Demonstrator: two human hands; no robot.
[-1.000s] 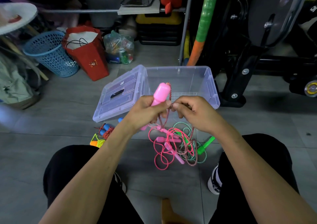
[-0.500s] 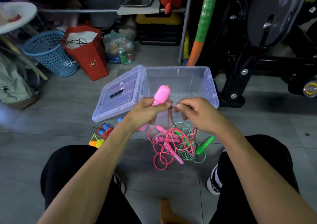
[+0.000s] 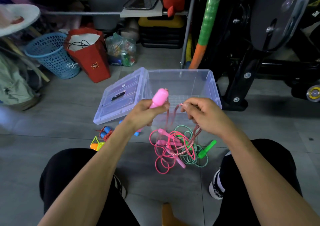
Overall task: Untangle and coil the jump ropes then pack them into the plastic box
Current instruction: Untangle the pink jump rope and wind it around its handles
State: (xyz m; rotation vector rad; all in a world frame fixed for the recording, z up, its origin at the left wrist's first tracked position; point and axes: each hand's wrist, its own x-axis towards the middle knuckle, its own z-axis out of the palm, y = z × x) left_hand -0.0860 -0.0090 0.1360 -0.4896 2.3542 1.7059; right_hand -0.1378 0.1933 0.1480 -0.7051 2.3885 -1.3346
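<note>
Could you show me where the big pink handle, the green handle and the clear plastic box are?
big pink handle (image 3: 160, 97): head view, on its wide top end.
green handle (image 3: 207, 149): head view, mid-shaft, lying on the floor.
clear plastic box (image 3: 212, 83): head view, on its right wall.

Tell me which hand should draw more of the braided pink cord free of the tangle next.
Probably the right hand: it already pinches the braided pink cord, which runs straight down into the tangled pile of ropes. The left hand is full, gripping the chunky pink plastic handle.

Grey tiled floor (image 3: 72, 104); blue basket (image 3: 50, 56), red bag (image 3: 90, 59), black machine frame (image 3: 259, 52) behind.
</note>
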